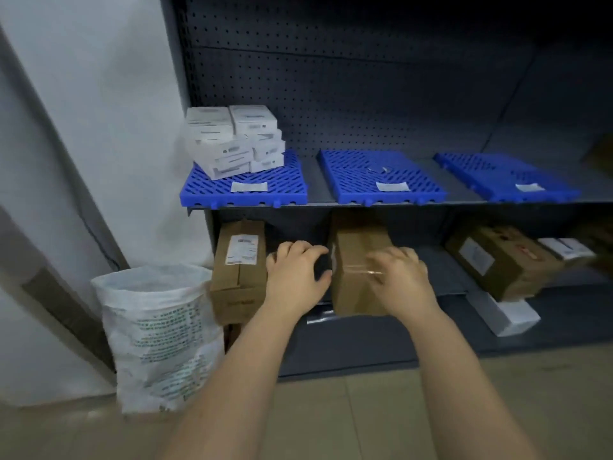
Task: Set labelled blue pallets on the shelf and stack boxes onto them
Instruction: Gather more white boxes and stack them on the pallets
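Observation:
Three blue slatted pallets lie side by side on the upper shelf, each with a white label near its front: left pallet (pixel 282 190), middle pallet (pixel 358 174), right pallet (pixel 491 174). A stack of several white boxes (pixel 232 141) stands on the left pallet. On the lower shelf a brown cardboard box (pixel 351 257) sits at the middle. My left hand (pixel 295 273) grips its left side, thumb at the front edge. My right hand (pixel 401 277) lies over its top right, fingers curled on it and slightly blurred.
Another brown box with a label (pixel 238 263) stands just left of my left hand. Further right on the lower shelf lie a larger brown box (pixel 497 260) and white boxes (pixel 510 317). A white woven sack (pixel 156 333) stands on the floor at the left.

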